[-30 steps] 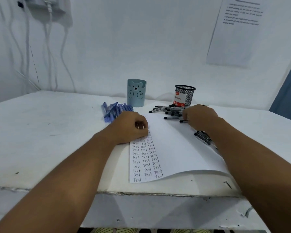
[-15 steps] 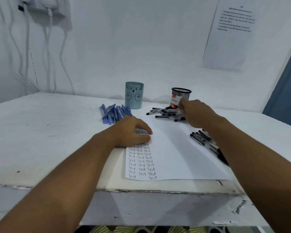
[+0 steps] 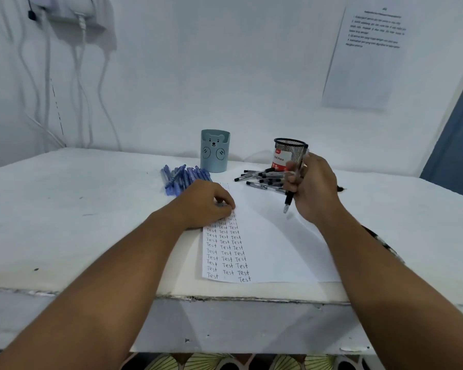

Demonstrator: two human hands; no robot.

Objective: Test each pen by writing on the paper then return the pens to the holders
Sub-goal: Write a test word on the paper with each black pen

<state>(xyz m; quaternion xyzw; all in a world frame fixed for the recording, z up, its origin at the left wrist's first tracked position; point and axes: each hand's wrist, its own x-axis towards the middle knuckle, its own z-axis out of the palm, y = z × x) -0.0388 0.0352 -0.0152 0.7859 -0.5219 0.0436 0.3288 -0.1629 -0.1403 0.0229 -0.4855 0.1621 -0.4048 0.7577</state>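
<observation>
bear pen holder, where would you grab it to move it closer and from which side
Grip the bear pen holder around its plain cylindrical wall, about mid-height, coming from its right side or from above. It stands upright and apart from other things, but the blue pens lie close at its left front, so a reach from there risks scattering them.

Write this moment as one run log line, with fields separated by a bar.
right hand: holds black pen, tip down above paper | left hand: pressing paper flat | mesh holder: no pens seen | stage: about to write

the paper (image 3: 265,244) has "test" handwritten over and over in three columns. the mesh holder (image 3: 289,153) label reads "ball pens". wall sheet (image 3: 369,57) print is too small to read.
</observation>
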